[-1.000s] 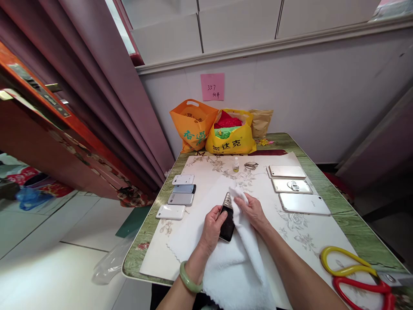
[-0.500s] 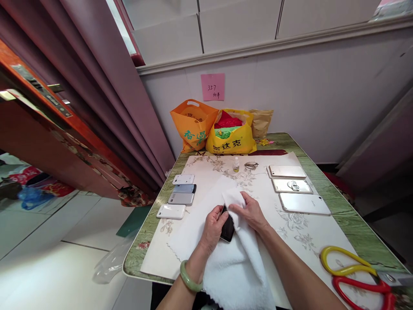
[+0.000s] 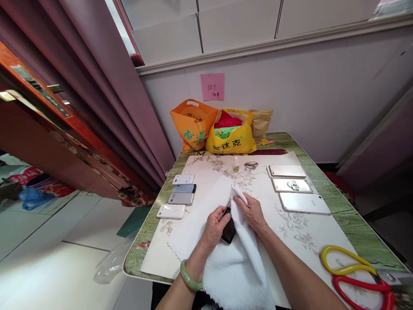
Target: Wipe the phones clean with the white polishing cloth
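My left hand (image 3: 214, 226), with a green bangle (image 3: 190, 277) on its wrist, is closed on a dark phone (image 3: 229, 230) by its left edge, thumb over the front. My right hand (image 3: 251, 212) pinches a fold of a white cloth (image 3: 240, 267) at the phone's upper right edge. The cloth covers part of the phone and hangs down over the table's front edge. Beyond the hands stand a small bottle (image 3: 236, 164) with a white cap and, beside it, a pair of glasses (image 3: 251, 165).
Several phones (image 3: 181, 198) lie in a column at the left; three more (image 3: 292, 185) lie at the right. Large scissors (image 3: 361, 275) with yellow and red handles rest at the front right. An orange bag (image 3: 193, 125) and a yellow bag (image 3: 230, 137) stand at the back.
My right hand and the pinched cloth have shifted slightly right along the phone's edge, with the cloth tip now higher. My left hand keeps its hold on the phone.
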Available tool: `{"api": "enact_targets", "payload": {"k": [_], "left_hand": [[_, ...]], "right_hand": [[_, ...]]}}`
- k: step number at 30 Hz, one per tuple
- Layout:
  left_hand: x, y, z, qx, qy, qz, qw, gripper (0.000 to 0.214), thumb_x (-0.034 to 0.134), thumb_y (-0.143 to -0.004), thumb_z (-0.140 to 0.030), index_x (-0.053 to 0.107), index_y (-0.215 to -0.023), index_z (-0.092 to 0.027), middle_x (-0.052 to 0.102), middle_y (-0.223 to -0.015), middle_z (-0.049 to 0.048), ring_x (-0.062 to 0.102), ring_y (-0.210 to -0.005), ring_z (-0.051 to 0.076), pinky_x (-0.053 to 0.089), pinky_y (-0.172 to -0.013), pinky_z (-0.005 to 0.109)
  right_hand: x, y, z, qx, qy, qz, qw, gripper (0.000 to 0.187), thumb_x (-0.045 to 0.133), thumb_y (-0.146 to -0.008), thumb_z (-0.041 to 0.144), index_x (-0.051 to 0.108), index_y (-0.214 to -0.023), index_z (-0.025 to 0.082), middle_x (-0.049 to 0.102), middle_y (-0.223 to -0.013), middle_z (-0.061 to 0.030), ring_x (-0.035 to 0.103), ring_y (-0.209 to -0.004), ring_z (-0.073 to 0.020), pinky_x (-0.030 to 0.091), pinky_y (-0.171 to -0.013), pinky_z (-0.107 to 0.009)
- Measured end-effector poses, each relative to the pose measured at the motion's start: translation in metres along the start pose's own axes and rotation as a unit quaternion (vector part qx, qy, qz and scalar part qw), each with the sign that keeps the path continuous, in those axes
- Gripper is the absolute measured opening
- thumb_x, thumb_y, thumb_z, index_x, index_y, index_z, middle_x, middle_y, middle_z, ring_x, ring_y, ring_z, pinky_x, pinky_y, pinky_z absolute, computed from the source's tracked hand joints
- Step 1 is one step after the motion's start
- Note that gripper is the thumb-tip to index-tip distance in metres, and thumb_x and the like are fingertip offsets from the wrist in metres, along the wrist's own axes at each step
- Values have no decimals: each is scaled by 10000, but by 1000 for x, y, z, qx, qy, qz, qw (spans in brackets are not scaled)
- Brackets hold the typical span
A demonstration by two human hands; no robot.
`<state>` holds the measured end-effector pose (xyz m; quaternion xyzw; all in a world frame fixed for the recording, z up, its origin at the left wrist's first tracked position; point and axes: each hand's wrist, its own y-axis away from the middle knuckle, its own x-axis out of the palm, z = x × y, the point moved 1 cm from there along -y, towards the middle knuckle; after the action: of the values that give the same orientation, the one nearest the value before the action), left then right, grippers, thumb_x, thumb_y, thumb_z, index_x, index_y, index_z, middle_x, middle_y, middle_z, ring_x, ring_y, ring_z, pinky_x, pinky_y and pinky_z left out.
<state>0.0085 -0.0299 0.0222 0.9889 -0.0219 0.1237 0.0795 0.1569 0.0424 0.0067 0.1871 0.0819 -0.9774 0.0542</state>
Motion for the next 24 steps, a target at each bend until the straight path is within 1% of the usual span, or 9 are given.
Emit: {"api": "enact_targets", "payload": {"k": [3,6,9,11,15,18,20,22,24], "left_hand": [[-4,2,-5,-25,73,-1,997,349,719,-771,-345,637,-1062,-170,699,-896,45,615,-781,166,457,-737,271],[-11,2,-8,-34,182,-44,982,413,666,-814,-393,622,-1160,-172,719,-961,77,653,-837,194,492,-762,308],[-15,-1,-7,-31,288,-77,954,380,640,-828,-459,670,-1053,-155,721,-1016,101,659,-943,222,509,-872,380],[-14,-4,-5,-12,316,-77,945,330,700,-792,-410,685,-1001,-155,719,-1048,92,652,-995,222,496,-943,401],[-9,-8,-1,20,251,-96,963,340,773,-716,-168,675,-1040,-139,709,-1090,79,658,-983,171,478,-978,312],[-8,-10,0,20,236,-136,962,305,745,-760,-207,647,-1042,-143,714,-1057,88,679,-919,179,514,-916,337],[-8,-10,0,18,242,-133,961,317,713,-800,-281,608,-1074,-162,718,-1034,100,690,-908,208,528,-887,391],[-7,-10,-1,18,241,-114,964,343,684,-825,-329,572,-1112,-179,720,-1021,108,694,-910,225,529,-880,421],[-6,-8,-1,15,235,-94,967,353,665,-838,-352,556,-1129,-185,717,-1024,111,695,-918,235,527,-883,439]], "right_hand": [[2,-2,-6,26,-64,-35,997,446,463,-873,607,586,-751,196,502,-604,28,443,-590,-142,373,-580,-247],[1,-5,-11,88,-161,-82,979,463,483,-850,642,571,-775,194,527,-622,23,468,-601,-149,399,-576,-253],[-3,-6,-11,153,-217,-119,957,482,516,-812,678,541,-746,202,546,-615,23,486,-587,-152,422,-572,-262],[-6,-5,-8,175,-233,-125,948,488,526,-799,687,544,-750,202,566,-620,18,502,-585,-156,436,-568,-266],[-9,-2,-1,138,-199,-76,967,492,560,-794,654,616,-910,179,650,-724,-21,565,-632,-182,463,-585,-278],[-7,-1,3,84,-139,-29,986,549,652,-733,614,608,-1077,187,699,-901,-58,622,-756,-222,490,-668,-307],[-7,-2,3,56,-95,-24,994,614,717,-676,585,581,-1138,203,702,-971,-59,633,-823,-236,489,-726,-321],[-7,-3,3,47,-67,-20,996,575,709,-683,591,593,-1096,208,702,-909,-40,626,-779,-224,479,-712,-313],[-8,-3,1,56,-56,-28,996,467,599,-767,634,626,-931,198,677,-764,-22,596,-687,-205,457,-653,-298]]}}
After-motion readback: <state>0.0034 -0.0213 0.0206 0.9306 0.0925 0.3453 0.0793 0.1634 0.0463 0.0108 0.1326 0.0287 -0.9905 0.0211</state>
